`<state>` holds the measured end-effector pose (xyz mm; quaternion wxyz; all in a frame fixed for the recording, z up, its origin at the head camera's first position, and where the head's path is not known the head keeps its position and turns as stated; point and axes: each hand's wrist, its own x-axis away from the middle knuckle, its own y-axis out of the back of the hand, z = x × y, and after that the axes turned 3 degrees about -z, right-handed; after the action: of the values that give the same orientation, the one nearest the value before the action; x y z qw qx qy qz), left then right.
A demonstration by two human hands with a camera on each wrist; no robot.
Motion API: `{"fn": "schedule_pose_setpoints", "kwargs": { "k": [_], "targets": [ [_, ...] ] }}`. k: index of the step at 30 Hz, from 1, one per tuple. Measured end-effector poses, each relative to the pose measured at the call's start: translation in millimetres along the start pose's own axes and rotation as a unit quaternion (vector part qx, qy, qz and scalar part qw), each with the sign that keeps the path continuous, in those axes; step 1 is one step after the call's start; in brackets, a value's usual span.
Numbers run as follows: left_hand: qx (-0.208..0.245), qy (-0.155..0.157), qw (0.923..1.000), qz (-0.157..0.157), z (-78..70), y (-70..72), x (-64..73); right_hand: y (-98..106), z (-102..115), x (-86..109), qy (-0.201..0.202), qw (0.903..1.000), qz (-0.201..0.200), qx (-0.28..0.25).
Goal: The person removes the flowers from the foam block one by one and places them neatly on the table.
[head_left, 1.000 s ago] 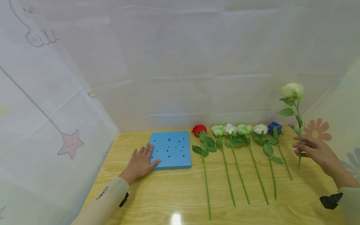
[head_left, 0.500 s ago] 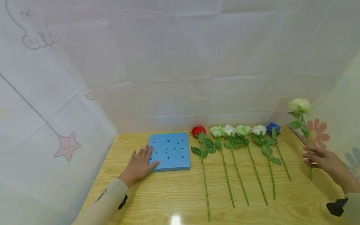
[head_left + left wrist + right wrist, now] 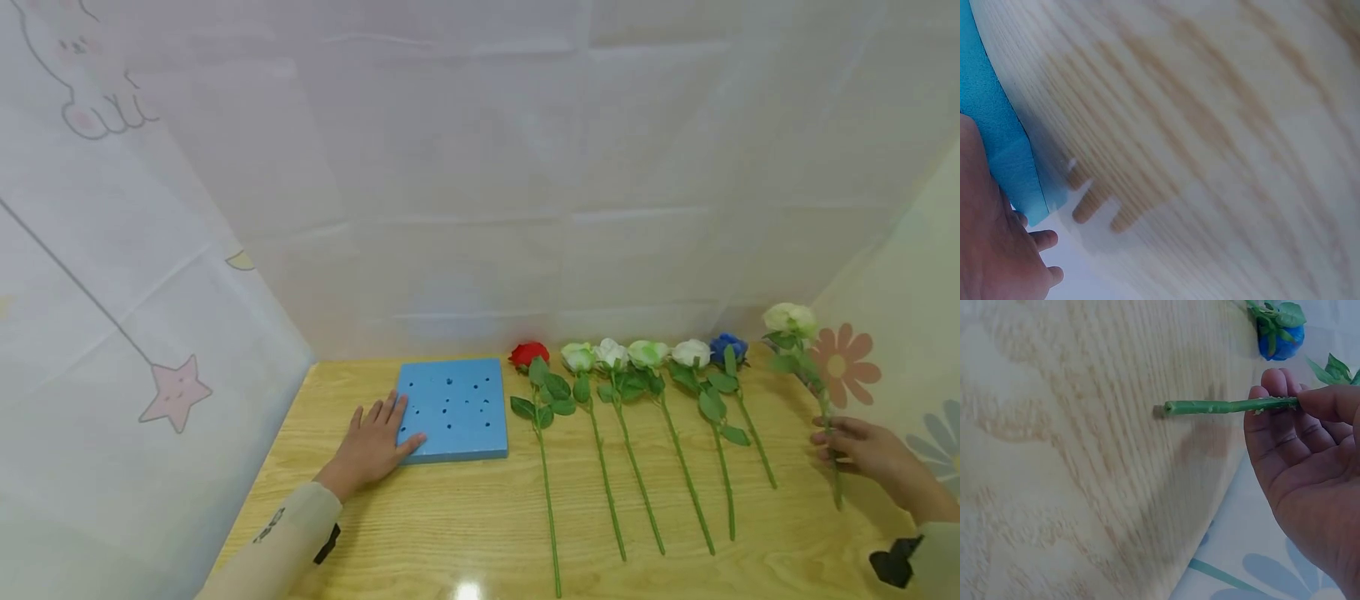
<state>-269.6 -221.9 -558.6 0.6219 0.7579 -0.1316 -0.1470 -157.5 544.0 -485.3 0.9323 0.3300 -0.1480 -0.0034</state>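
Observation:
My left hand [image 3: 371, 443] rests with straight, spread fingers on the left edge of a blue foam block [image 3: 468, 437] dotted with small holes. In the left wrist view the hand [image 3: 997, 244] lies along the block's side [image 3: 1007, 150]. At the right my right hand [image 3: 870, 454] pinches the green stem of a pale yellow-white artificial rose [image 3: 791, 320], bloom up and leaning left. The right wrist view shows thumb and fingers of the hand [image 3: 1310, 456] on the stem [image 3: 1210, 407], its cut end close over the table.
Between the hands several artificial roses lie in a row, stems toward me: a red rose [image 3: 530, 354], white and greenish ones such as a green-white rose [image 3: 648, 355], and a blue rose [image 3: 727, 348]. The wooden table [image 3: 435, 525] meets a printed cloth backdrop [image 3: 457, 275].
My right hand has moved right and lowered the pale rose, bringing its bloom down close to the table's back right. My left hand stays on the foam block.

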Motion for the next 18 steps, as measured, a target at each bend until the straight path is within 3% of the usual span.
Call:
{"fn": "schedule_pose_setpoints", "kwargs": {
  "k": [18],
  "targets": [
    [0.011,0.004,0.9999,0.002,-0.7,0.6,0.5,-9.7,-4.8,-6.3,-0.035,0.9958,0.044,-0.073]
  ]
}}
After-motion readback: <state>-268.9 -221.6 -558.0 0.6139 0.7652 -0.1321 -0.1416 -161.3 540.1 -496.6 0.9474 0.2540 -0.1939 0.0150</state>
